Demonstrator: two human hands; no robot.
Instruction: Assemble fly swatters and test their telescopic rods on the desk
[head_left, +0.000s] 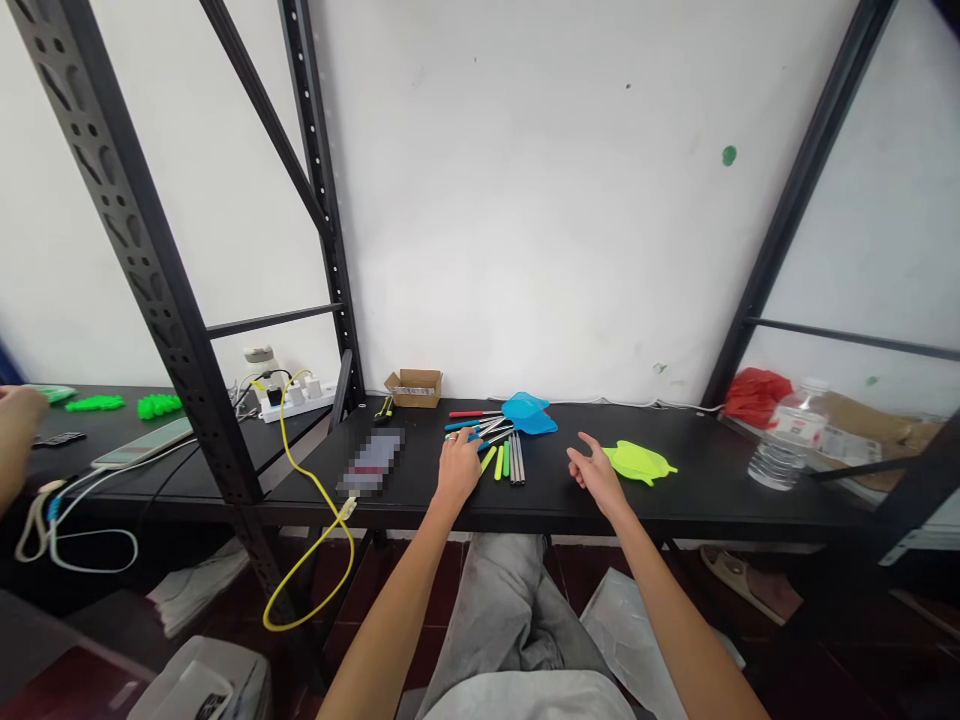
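My left hand [457, 464] is over the near ends of several thin metal rods with blue handles [462, 425]. Its fingers curl down onto a blue-handled rod, and the fingertips are partly hidden. Just right of it lie green and yellow-green sticks [506, 460] beside bare silver rods [517, 460]. Behind them are blue leaf-shaped pieces [529, 412] and a red-handled rod [466, 414]. My right hand [596, 468] holds nothing, its index finger stretched out and the others bent. Right beside it, yellow-green leaf-shaped pieces [639, 463] lie flat on the black table [705, 500].
Left of my hands lie a phone [373, 462] on a yellow cable [330, 495], a cutter [384, 410] and a small cardboard box [414, 388]. A water bottle [791, 440] stands far right. Black metal posts [150, 270] frame the table. Another person's hand [19, 430] shows far left.
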